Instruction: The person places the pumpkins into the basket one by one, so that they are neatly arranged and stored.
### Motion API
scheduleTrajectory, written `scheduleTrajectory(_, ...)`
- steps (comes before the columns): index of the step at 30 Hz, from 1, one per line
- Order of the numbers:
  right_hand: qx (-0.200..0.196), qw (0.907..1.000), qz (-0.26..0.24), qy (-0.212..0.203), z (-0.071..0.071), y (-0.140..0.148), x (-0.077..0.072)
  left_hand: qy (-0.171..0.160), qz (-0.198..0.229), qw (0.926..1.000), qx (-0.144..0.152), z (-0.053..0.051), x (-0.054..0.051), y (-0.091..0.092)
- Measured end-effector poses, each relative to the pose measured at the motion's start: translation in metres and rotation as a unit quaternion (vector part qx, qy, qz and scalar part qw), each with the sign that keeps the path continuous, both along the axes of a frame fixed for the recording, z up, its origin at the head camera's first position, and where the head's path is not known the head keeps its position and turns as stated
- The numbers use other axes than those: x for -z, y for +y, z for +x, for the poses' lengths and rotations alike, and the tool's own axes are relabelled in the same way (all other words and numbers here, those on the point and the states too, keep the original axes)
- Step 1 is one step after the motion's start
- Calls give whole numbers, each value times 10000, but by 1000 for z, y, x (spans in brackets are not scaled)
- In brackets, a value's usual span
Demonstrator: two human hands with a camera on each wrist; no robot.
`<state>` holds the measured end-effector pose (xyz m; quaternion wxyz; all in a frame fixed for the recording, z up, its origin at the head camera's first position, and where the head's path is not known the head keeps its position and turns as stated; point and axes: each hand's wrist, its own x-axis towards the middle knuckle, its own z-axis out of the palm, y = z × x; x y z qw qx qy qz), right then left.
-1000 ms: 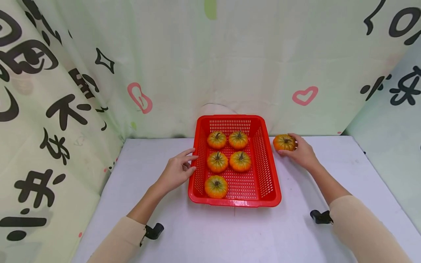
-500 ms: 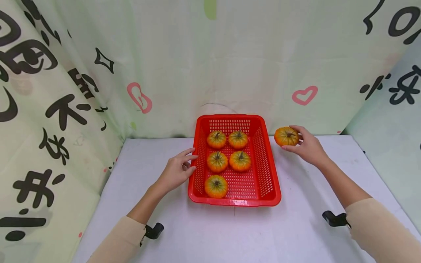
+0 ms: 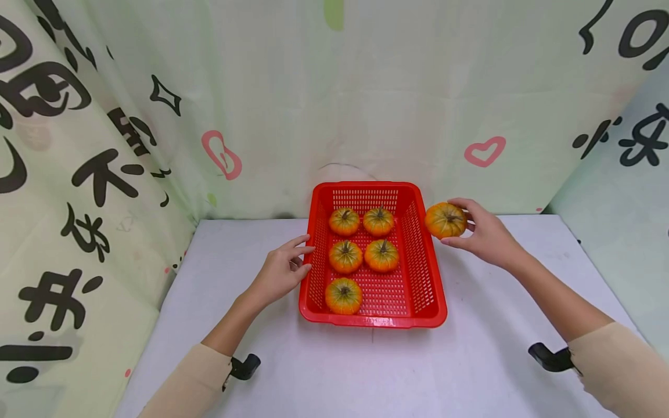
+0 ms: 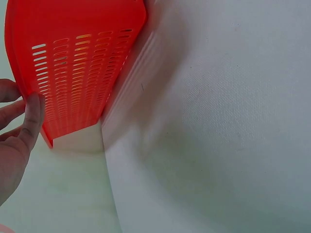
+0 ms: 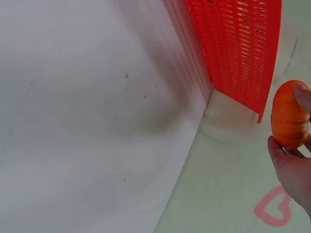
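Observation:
A small orange pumpkin [image 3: 446,220] is held by my right hand [image 3: 485,235], thumb and fingers at its sides. It is raised beside the right rim of the red plastic basket [image 3: 412,322]. In the right wrist view the pumpkin [image 5: 290,114] shows apart from the basket's outer wall. At the basket's left rim, my left hand [image 3: 282,270] pinches the edge. The left wrist view shows its thumb on the outer wall and fingers at the rim. Several small pumpkins [image 3: 381,256] lie inside the basket, stems up, in two columns, with one [image 3: 343,296] at the near left.
The basket stands on a white table [image 3: 366,371] near its back edge. A pale printed curtain [image 3: 392,104] hangs right behind it, with more curtain at both sides. Black wrist-worn devices [image 3: 551,357] stick out from both sleeves.
My right hand has lifted the pumpkin off the table, then brought it left toward the basket's right rim. The left hand and the basket have stayed in place.

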<state>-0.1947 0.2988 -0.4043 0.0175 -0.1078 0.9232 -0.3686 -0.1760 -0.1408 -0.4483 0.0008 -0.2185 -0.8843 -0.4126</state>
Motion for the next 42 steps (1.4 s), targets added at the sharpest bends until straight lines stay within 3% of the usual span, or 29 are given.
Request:
scheduleTrajectory(14, -705, 9964, 197, -426, 12, -31, -7, -98, -27, 9999, -10, 1, -2, 1)
scheduleTrajectory(29, -1357, 9875, 690, -416, 20, -67, -3, -91, -33, 10000, -11, 1, -3, 1)
scheduleTrajectory(42, -2286, 9630, 1098, -913, 24, -95, 2, -70, -59, 10000, 22, 1, -2, 1)
